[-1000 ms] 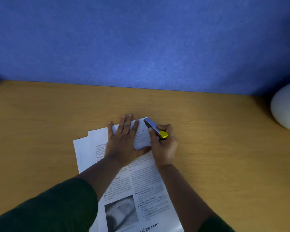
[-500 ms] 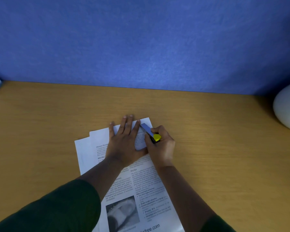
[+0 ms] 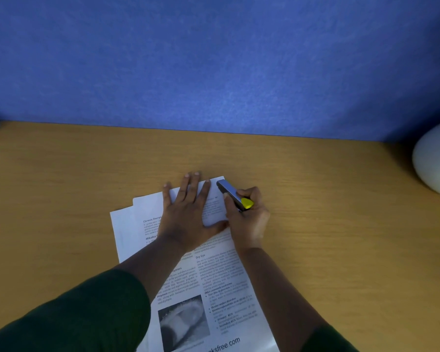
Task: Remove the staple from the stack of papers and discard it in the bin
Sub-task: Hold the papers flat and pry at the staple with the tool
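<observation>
The left hand lies flat with fingers spread, pressing the stack of papers onto the wooden desk. The right hand is curled around a grey staple remover with a yellow end, its tip at the stack's far right corner. The staple itself is too small to make out — presumably under that tip. Best to keep the pages pinned, slide the tip under low, and lever gently — tearing is the risk. No bin is in view.

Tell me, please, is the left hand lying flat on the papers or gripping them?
Flat: the left hand rests with straight, spread fingers on the papers.
</observation>
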Action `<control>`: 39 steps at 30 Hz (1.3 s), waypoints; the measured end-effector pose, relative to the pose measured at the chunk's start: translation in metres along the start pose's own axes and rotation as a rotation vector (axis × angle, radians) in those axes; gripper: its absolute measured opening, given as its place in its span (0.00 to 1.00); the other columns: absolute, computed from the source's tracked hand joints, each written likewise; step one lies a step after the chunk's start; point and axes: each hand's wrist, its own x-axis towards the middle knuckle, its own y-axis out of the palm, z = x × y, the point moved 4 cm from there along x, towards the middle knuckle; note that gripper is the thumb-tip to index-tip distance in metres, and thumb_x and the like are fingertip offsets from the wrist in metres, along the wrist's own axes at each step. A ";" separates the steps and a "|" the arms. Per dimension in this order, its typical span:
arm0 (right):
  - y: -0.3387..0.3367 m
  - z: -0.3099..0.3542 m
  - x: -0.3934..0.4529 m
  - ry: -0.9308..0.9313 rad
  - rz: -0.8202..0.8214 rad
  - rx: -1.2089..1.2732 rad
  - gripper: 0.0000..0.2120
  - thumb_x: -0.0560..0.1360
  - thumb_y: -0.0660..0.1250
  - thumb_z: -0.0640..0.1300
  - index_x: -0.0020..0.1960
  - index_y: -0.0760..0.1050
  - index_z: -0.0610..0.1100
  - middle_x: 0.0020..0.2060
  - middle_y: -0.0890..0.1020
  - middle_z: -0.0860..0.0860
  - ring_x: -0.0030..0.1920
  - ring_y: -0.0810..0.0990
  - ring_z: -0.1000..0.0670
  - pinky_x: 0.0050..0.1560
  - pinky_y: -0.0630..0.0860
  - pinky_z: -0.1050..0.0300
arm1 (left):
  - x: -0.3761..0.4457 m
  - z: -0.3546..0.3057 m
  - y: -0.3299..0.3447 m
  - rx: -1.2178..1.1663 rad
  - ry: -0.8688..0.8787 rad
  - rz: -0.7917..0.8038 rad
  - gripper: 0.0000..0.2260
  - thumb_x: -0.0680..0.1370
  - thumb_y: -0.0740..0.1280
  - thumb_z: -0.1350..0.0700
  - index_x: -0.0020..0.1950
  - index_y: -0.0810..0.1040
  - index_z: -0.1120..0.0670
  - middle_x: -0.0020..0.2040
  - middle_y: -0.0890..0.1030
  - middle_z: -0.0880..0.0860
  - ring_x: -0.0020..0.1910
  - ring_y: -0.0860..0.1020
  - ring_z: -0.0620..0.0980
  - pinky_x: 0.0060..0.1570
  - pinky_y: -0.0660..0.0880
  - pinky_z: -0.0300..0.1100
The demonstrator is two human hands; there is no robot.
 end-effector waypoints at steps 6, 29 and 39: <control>0.005 -0.002 -0.002 -0.055 0.052 -0.077 0.13 0.67 0.73 0.37 0.39 0.71 0.51 0.32 0.77 0.62 0.34 0.77 0.66 0.35 0.71 0.76 | 0.000 0.000 0.000 0.004 -0.006 0.000 0.45 0.68 0.44 0.26 0.77 0.44 0.52 0.79 0.43 0.55 0.78 0.42 0.54 0.71 0.41 0.64; 0.008 -0.001 -0.004 -0.154 0.046 -0.200 0.06 0.67 0.72 0.36 0.42 0.76 0.40 0.37 0.81 0.48 0.36 0.76 0.55 0.37 0.76 0.60 | 0.001 0.000 0.002 -0.014 -0.013 -0.011 0.47 0.65 0.40 0.26 0.77 0.47 0.52 0.79 0.45 0.56 0.78 0.44 0.54 0.72 0.42 0.63; 0.008 -0.001 -0.001 -0.081 0.080 -0.137 0.09 0.70 0.72 0.38 0.42 0.72 0.47 0.36 0.79 0.53 0.34 0.75 0.59 0.36 0.74 0.67 | 0.000 0.000 0.000 -0.037 0.010 -0.046 0.44 0.69 0.51 0.28 0.77 0.50 0.53 0.79 0.48 0.57 0.78 0.47 0.56 0.71 0.43 0.64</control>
